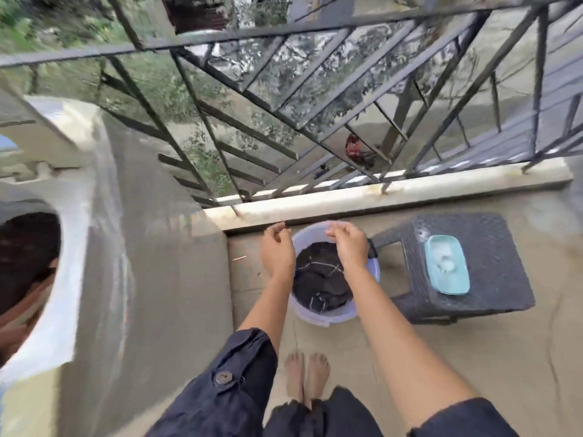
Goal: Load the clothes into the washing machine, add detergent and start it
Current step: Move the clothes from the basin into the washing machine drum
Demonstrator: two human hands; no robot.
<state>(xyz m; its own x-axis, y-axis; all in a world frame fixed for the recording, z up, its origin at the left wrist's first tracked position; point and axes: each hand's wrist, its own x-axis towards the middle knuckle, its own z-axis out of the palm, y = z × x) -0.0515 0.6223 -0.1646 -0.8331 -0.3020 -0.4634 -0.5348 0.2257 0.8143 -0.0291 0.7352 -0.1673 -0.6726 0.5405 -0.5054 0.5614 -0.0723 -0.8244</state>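
Fingers (277,229) of my left hand (276,251) hang loosely curled, holding nothing; my right hand (348,245) likewise, both above the bucket (321,317) of dark clothes (318,282); the washing machine (63,279) stands at left.

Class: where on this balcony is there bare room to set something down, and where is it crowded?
Bare floor lies right of the feet, before the stool. A narrow strip runs between washing machine and bucket. The stool top is free left of the teal container. Crowded: bucket, stool and ledge sit close, left hand and right hand over the bucket.
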